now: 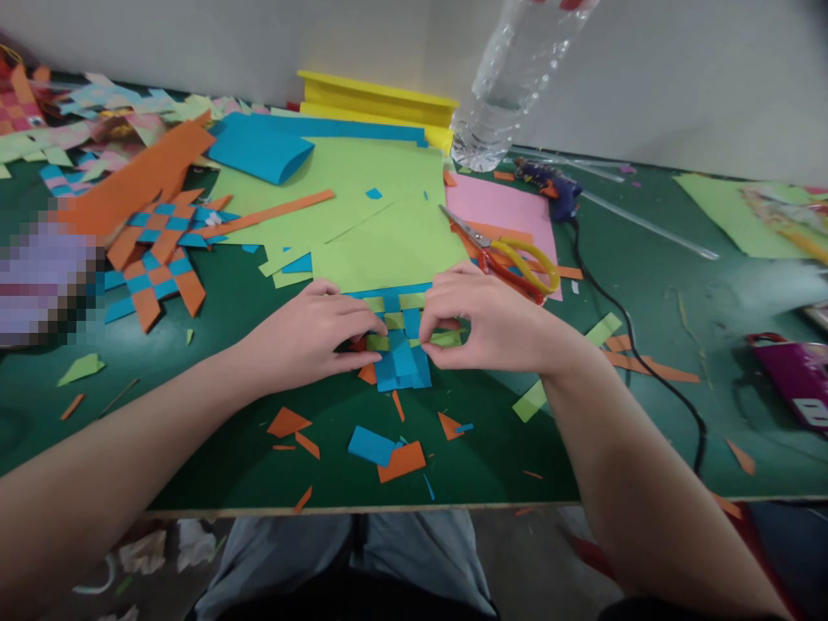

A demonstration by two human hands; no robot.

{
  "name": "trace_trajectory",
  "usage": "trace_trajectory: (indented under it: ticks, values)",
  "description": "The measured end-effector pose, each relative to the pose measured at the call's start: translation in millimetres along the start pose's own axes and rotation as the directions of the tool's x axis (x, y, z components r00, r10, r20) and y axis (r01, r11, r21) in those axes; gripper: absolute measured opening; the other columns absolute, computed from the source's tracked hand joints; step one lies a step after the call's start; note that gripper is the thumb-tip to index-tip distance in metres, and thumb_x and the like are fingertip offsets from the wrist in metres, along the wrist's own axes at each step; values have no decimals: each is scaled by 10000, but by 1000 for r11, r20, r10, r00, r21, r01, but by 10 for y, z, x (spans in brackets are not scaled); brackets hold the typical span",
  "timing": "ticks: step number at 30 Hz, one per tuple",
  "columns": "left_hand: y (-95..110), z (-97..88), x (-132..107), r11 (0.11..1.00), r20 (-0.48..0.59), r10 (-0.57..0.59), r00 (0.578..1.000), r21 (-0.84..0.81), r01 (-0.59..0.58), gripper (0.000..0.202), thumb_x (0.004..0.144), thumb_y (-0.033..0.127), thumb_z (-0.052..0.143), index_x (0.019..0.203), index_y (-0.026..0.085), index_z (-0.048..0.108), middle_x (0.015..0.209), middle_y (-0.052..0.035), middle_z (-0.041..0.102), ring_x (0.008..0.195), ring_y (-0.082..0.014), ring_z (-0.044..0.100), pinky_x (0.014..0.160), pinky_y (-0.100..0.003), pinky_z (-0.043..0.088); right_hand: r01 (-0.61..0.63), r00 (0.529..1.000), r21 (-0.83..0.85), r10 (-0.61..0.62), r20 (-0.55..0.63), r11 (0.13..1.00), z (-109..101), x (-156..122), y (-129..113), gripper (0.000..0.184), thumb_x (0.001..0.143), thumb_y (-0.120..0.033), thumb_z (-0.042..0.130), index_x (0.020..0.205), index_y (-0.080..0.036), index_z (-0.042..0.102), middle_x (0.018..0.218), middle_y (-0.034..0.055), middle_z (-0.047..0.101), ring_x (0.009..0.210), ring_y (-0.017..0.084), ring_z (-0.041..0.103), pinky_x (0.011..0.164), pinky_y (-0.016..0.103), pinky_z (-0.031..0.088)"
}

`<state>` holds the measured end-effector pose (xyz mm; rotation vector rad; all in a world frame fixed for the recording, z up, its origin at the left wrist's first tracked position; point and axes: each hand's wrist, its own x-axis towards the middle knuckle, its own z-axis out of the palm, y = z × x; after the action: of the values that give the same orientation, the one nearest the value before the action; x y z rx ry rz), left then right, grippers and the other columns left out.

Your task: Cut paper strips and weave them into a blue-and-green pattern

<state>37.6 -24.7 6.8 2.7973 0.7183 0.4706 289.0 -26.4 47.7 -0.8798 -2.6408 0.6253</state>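
Between my hands lies a small woven piece (402, 355) of blue and light green paper strips, flat on the green table. My left hand (316, 332) pinches its left edge between thumb and fingers; a bit of orange paper shows below the fingertips. On the other side, my right hand (485, 323) has thumb and index finger pressed together on the piece's right edge, at a green strip. The right fingers partly cover that side. Just beyond the right hand rest scissors (511, 259) with yellow and red handles.
Light green sheets (381, 216) and a pink sheet (501, 205) lie behind. A water bottle (511, 86) and a glue gun (556, 185) with its black cord stand farther back. Woven orange-blue pieces (159, 250) lie left; paper scraps (401, 461) dot the front edge.
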Motion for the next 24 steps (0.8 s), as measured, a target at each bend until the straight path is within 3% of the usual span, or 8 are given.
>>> trace_trajectory:
  ticks: [8,13,17,19,21,24]
  values:
    - [4,-1,1,999,18,-11,1000,35,11,314,1030,441,486,1074,172,641,865,-6,697,725,-154,626,823,-331,338,-70,986,-44,76,150,997,25,-1,66,66,739,-158,644,714,-201,601,659,-57,557,676,122,476,833,355,344]
    - [20,-25,2,999,-37,-2,999,52,4,330,1036,445,464,1106,168,630,928,-36,699,840,-187,653,825,-336,375,-71,995,-23,72,64,997,1,-11,36,172,801,-333,710,782,-205,596,734,-23,592,727,151,520,821,355,396]
    - [28,-41,-2,995,-127,-40,991,82,51,338,1020,457,486,1168,180,610,1085,-84,680,1034,-243,627,848,-350,409,-35,999,-51,33,-32,998,12,-15,61,334,791,-396,741,1037,-203,625,1053,70,668,1020,241,604,937,417,444]
    - [27,-39,-8,993,-135,-79,988,80,90,371,1011,472,495,1231,186,581,1189,-101,657,1123,-265,600,916,-380,417,-19,998,-65,15,-59,998,29,-16,84,486,787,-420,748,1193,-202,594,1286,122,618,1223,288,557,1025,459,435]
    - [22,-30,-13,989,-125,-122,985,71,132,434,996,498,512,1297,187,542,1286,-115,626,1212,-283,565,994,-414,405,-27,998,-66,24,-50,997,40,-19,99,619,789,-452,746,1313,-191,545,1438,152,536,1346,315,488,1089,493,410]
    - [15,-13,-14,982,-73,-172,982,63,177,564,965,546,547,1380,171,479,1370,-137,590,1290,-304,524,1062,-450,380,-72,997,-60,73,15,996,41,-24,106,680,801,-466,739,1383,-193,518,1500,148,507,1401,322,451,1133,515,384]
